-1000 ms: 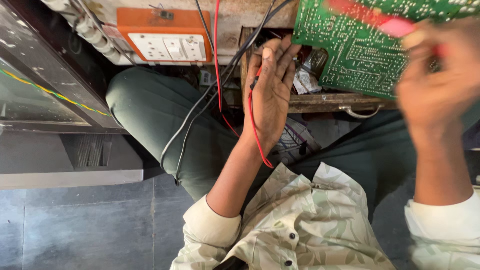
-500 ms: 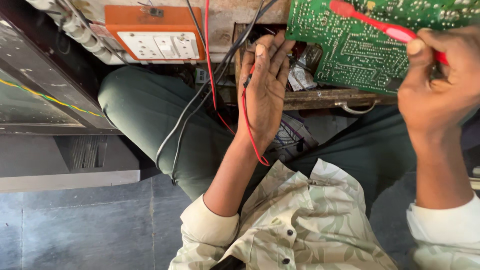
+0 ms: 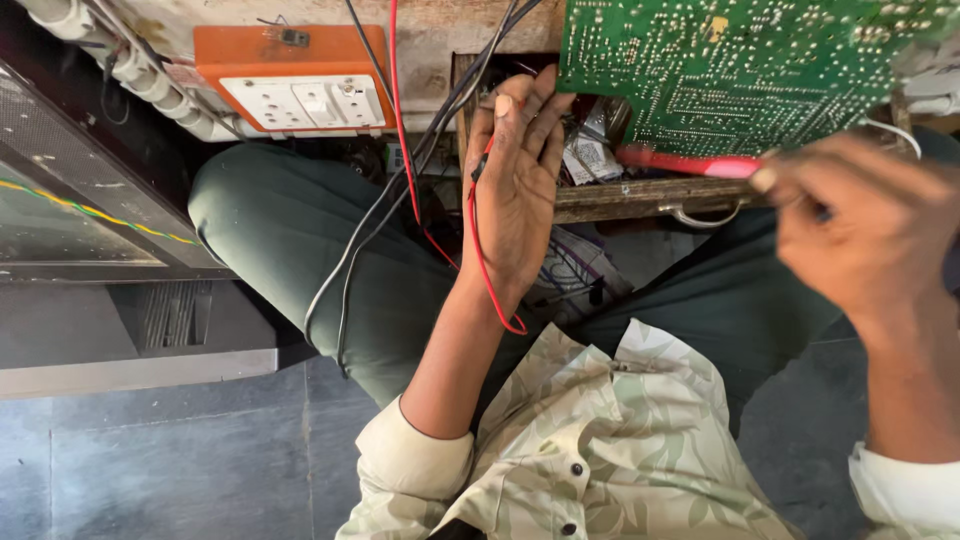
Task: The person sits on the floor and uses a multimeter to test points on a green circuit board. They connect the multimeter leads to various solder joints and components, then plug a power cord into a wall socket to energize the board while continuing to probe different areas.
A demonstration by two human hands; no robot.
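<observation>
As the right hand (image 3: 870, 235) dropped, red probe (image 3: 690, 162) followed.

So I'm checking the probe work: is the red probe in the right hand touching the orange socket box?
No, the red probe in the right hand lies against the green circuit board, far from the orange socket box.

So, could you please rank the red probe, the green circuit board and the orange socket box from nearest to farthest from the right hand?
1. Red probe: held in the right hand.
2. Green circuit board: just above.
3. Orange socket box: far left.
</observation>
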